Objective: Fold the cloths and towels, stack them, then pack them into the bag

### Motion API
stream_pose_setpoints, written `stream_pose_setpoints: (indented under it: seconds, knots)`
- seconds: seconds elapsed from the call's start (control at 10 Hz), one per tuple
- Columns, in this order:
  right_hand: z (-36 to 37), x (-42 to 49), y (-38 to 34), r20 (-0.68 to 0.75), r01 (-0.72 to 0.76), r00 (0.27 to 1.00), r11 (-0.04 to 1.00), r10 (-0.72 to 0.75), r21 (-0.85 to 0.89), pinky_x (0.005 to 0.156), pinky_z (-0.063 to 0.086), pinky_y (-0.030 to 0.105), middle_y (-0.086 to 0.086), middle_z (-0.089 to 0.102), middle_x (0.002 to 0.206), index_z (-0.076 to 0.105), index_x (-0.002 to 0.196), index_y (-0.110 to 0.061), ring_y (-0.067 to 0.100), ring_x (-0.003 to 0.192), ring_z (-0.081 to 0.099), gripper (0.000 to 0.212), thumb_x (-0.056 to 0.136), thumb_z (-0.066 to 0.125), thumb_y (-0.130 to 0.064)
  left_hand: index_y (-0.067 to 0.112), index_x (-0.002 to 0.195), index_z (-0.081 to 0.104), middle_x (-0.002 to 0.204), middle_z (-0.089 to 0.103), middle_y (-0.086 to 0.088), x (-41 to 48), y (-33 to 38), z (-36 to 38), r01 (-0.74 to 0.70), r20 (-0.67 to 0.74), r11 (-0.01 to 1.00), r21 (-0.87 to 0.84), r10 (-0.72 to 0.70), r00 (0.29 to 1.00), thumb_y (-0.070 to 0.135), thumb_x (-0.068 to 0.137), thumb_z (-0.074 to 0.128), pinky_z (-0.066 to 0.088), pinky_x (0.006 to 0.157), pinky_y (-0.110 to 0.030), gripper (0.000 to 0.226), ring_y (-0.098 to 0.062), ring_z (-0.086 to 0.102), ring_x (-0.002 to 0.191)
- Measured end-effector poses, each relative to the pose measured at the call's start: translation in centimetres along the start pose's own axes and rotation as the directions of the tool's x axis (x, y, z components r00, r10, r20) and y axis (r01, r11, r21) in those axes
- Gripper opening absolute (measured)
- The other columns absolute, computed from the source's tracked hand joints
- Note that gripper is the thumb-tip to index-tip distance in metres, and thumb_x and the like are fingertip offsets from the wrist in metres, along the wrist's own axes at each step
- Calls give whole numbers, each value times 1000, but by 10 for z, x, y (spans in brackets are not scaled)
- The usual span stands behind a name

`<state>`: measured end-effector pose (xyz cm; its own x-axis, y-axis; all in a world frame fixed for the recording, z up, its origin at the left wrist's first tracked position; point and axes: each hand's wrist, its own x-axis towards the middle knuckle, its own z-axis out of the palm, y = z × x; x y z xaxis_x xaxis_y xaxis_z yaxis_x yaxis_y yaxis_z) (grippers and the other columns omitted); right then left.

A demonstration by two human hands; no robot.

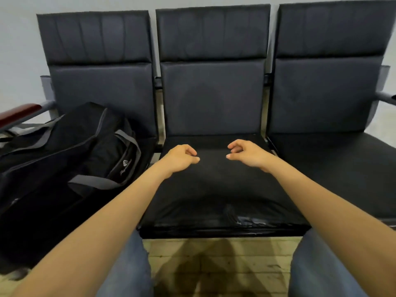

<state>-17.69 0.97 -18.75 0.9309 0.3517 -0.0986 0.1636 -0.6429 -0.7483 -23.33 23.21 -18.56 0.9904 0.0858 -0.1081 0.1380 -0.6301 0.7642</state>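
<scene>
Left hand point(180, 157) and right hand point(246, 154) hover mid-frame over middle seat point(214, 196), fingers point(190, 151) loosely curled, grasping nothing. Bag point(75, 151) at left, close for packing; no cloths visible.

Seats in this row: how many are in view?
3: the left seat bears the black bag; the middle seat lies below the left hand and right hand; the right seat is cut off at the frame edge.

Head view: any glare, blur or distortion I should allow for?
Head view: glare streaks the middle seat at its front edge; wide-angle lens bows the outer chair backs; the black bag loses detail in dim light; soft shadows lie on the floor.
</scene>
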Motion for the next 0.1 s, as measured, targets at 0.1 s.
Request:
stream_pose_setpoints:
  seconds: [0.1]
  knots:
    - [0,10,19,-11,-18,1000,999,18,-28,87,42,27,1,53,127,50,130,-19,15,111,53,43,90,64,-29,17,113,59,103,57,3,17,4,9,25,35,1000,7,-25,999,25,91,64,41,78,-26,25,-10,52,93]
